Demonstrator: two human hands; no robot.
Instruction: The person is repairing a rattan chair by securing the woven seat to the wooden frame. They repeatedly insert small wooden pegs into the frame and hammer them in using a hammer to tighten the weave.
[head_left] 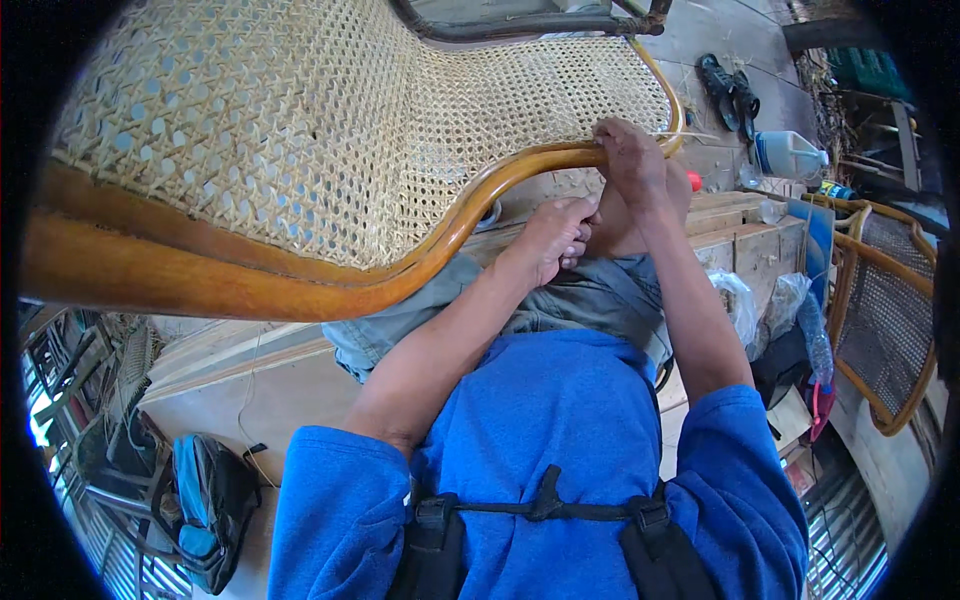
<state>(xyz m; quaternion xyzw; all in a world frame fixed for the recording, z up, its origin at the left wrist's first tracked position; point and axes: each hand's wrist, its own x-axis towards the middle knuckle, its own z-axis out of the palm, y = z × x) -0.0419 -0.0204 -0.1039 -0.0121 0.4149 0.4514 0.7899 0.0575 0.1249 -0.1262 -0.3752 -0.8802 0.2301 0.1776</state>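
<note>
Honey-brown, glossy bent wood forms the curved frame of a chair-like piece, which lies across the upper left and middle of the view, its near rail passing just above the person's lap. Pale woven cane panel, open-meshed, fills the frame. At the frame's right-hand bend, a thin pale cane strand sticks out to the right.

The right hand reaches over the rail near that bend, its fingers bent and drawn together at the cane's edge; whether they pinch the strand or only press there, I cannot tell. Below the rail, near it, the left hand is curled into a loose fist, fingers folded in; anything inside is hidden.

Beneath are grey-green trousers and a bright blue short-sleeved shirt, crossed by black buckled straps. A pale wooden plank structure stands to the right.

Farther out at the right are black sandals, a translucent white plastic jug on its side, and a second brown-framed cane piece. At the lower left sits a black-and-blue backpack.
</note>
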